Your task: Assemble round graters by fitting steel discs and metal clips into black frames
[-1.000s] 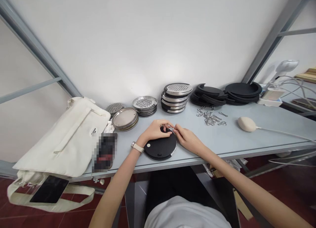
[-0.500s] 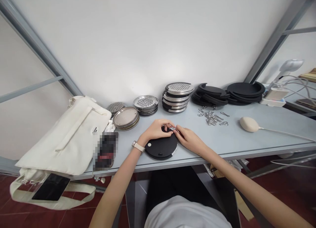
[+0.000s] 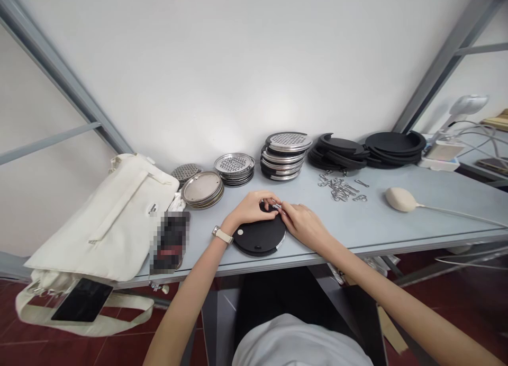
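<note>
A round black disc (image 3: 260, 238) with a pale dot and a strip of silver edge lies near the table's front edge. At its far rim is a small silver metal clip (image 3: 277, 207), partly covered by fingers. My left hand (image 3: 253, 208) arches over the disc, thumb and fingers closed around the clip from the left. From the right, my right hand (image 3: 304, 223) pinches the same clip, its fingertips meeting those of my left. Several loose metal clips (image 3: 339, 189) are scattered behind and to the right of my hands.
Along the wall stand stacks of perforated metal discs (image 3: 235, 165), plain metal discs (image 3: 202, 189), metal discs in black holders (image 3: 286, 157) and black rings (image 3: 395, 149). A white bag (image 3: 115, 218) lies left; a cream mouse-shaped object (image 3: 400, 199) with a cable lies right.
My right hand has turned slightly, its knuckles rising and its fingers closing in at the clip. My left hand and the black disc stay in place.
</note>
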`<control>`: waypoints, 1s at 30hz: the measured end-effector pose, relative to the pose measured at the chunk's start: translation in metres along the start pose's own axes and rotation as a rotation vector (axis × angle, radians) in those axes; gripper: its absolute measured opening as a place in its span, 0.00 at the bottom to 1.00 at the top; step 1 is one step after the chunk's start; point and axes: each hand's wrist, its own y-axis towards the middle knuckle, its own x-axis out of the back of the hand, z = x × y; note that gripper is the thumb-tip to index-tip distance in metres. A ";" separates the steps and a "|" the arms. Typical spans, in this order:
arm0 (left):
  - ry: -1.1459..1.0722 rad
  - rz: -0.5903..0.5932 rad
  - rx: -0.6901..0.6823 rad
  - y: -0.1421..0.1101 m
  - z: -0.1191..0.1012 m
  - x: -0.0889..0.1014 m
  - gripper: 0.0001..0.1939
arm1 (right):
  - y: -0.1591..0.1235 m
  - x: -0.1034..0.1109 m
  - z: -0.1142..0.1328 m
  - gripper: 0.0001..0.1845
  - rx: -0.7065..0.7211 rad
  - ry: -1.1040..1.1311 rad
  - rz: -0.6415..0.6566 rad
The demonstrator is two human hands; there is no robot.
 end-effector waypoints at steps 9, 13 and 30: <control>-0.014 0.013 0.005 0.000 0.000 0.000 0.10 | -0.001 -0.002 0.000 0.10 0.022 -0.045 -0.037; -0.040 0.023 -0.010 0.000 0.001 -0.001 0.10 | -0.002 -0.002 0.001 0.09 0.030 -0.053 -0.036; 0.096 -0.006 -0.007 -0.001 0.001 0.001 0.10 | 0.004 0.001 -0.005 0.13 -0.112 0.392 0.085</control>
